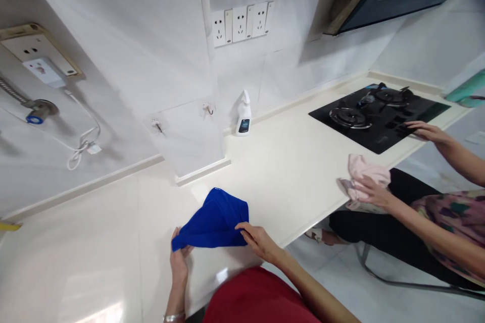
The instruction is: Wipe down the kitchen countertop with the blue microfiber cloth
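Observation:
A blue cloth is stretched between my two hands just over the white countertop. My left hand grips its lower left corner, with part of the fingers hidden behind the fabric. At the right edge, my right hand pinches the cloth between thumb and fingers. The cloth's upper edge spreads toward the wall, and I cannot tell whether it rests on the counter.
A white spray bottle stands against the wall. To the right, a seated person's hand holds a pink cloth; their other hand is at the black gas hob. Wall hooks and a white cable are at left.

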Demonstrator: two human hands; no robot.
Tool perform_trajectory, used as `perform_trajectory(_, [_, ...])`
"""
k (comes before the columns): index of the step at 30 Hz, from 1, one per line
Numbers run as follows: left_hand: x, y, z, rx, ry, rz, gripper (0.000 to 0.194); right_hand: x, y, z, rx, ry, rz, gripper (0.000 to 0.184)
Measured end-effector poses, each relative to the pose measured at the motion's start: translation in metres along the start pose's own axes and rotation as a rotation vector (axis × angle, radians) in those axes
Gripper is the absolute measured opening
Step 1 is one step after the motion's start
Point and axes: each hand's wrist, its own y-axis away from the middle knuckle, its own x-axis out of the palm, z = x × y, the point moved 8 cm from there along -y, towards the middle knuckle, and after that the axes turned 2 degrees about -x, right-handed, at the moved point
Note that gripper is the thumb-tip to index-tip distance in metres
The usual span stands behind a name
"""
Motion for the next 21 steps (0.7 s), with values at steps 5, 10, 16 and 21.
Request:
perform_trajectory(5, [-0.015,-0.006,-0.064,0.175,0.016,-0.027,0.086,-0.039,-0.021,0.041,-0.155,0.022,-0.156,0.028])
perform_trajectory(10, [0.009,0.0,-0.113,0.222,0.262,-0.005,0.083,-0.066,-0.044,0.096,-0.347,0.044,-0.326,0.027])
perform_trajectory(16, [0.045,-0.001,-0.049,-0.317,-0.05,0.122,0.077,-0.06,-0.057,0.119,-0.313,0.016,-0.363,0.027])
perform_trajectory(21, [0.039,-0.008,-0.024,-0.397,-0.228,0.176,0.073,-0.059,-0.055,0.132,-0.324,0.018,-0.353,0.028])
